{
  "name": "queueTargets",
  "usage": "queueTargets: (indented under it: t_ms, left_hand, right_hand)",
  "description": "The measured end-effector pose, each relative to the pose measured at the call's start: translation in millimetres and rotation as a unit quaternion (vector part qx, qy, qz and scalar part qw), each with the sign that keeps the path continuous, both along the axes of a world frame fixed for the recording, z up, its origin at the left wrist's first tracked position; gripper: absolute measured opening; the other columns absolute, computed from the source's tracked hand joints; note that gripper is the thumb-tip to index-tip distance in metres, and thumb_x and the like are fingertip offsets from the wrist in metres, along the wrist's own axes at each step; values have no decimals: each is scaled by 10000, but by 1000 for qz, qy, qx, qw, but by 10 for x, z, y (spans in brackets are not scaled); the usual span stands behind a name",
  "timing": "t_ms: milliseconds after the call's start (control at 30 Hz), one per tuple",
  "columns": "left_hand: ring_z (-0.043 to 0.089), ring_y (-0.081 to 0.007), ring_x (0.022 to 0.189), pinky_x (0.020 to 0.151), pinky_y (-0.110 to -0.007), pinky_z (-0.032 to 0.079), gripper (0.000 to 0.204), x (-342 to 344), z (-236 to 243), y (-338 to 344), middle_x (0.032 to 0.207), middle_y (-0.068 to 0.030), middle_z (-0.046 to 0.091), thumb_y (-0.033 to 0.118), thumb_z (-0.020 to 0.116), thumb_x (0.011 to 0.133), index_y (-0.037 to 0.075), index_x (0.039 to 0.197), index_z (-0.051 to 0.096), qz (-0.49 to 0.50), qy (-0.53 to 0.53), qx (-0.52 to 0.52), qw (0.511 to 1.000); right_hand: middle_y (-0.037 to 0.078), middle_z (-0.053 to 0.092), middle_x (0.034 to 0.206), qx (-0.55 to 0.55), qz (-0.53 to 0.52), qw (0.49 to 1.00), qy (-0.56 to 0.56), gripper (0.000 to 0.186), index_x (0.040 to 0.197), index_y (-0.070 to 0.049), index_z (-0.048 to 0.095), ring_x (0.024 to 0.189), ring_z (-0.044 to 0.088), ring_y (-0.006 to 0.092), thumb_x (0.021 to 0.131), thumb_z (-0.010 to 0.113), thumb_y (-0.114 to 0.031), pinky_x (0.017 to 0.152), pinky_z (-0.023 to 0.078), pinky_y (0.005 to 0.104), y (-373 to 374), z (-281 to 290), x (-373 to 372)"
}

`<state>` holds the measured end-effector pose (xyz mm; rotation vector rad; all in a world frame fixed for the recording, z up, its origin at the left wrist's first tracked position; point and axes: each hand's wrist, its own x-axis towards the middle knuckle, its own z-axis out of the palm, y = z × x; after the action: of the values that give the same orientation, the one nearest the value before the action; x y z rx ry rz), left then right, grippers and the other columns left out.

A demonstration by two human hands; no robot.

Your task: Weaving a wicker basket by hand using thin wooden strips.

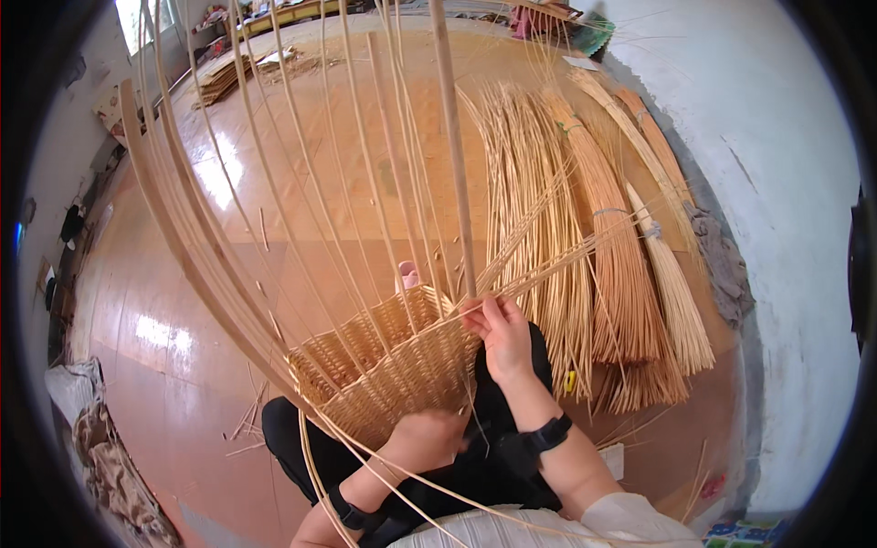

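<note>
A half-woven wicker basket (pixel 402 379) rests at my lap, its tall upright stakes (pixel 301 155) rising from the rim and fanning outward. At the basket's right corner, next to a thick post (pixel 454 155), my right hand (pixel 501 340) pinches thin willow rods, whose long ends run off to the right. My left hand (pixel 425 443) is at the near wall of the basket, smeared by motion, so its fingers are unclear. Loose weaving rods (pixel 402 489) trail from the left corner over my left forearm and across my lap.
Large bundles of willow rods (pixel 539 219) lie on the floor at the right, some tied, beside a grey cloth (pixel 717 260). A yellow-handled tool (pixel 571 382) lies by them. Flat stacked pieces (pixel 222 80) are at the far left. Crumpled fabric (pixel 110 447) sits at the left wall.
</note>
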<state>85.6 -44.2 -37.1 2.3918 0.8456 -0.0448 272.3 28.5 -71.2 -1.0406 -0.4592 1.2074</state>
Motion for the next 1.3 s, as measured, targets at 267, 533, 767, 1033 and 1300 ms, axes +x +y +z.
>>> queueTargets:
  t_ms: [267,533,767,1033,1300]
  left_hand:
    - [714,-244,724,636,-363,575,200,246,-201,576,962,-149,699,108,520,1008,-27,1144,577,493,-368,26,788]
    - [657,-333,555,556,-457,507,273,580,-555,755,666,-215,625,231,496,1027,2,882,532,572,-284,3,770]
    - [639,-346,528,560,-461,492,305,653,-438,761,654,-206,618,251,500,1022,12,837,538,596,-282,-47,750]
    - [689,-204,611,548,-328,542,205,540,-463,724,843,-164,676,136,575,984,-48,1074,582,581,-299,-71,753]
    - [685,-345,886,736,-364,567,228,-912,-498,-422,1093,-194,657,-17,619,828,40,1044,666,314,-298,54,900]
  right_hand:
    - [74,689,998,-30,80,996,28,110,1054,-50,577,894,680,159,1012,570,-152,805,559,302,32,-348,-18]
    - [91,697,964,153,56,875,-457,262,1237,-32,548,837,683,150,1001,585,-138,743,551,305,381,-68,-170]
    - [77,695,935,139,16,904,-404,285,1262,-36,610,822,657,151,985,598,-103,739,520,294,458,-80,-102]
    - [96,713,909,65,55,806,-586,234,1104,-61,690,771,685,267,954,641,-234,688,527,334,177,137,-218]
    - [180,634,1165,182,32,770,-611,263,1146,-29,622,1082,606,363,893,661,-92,926,486,429,-338,16,-642]
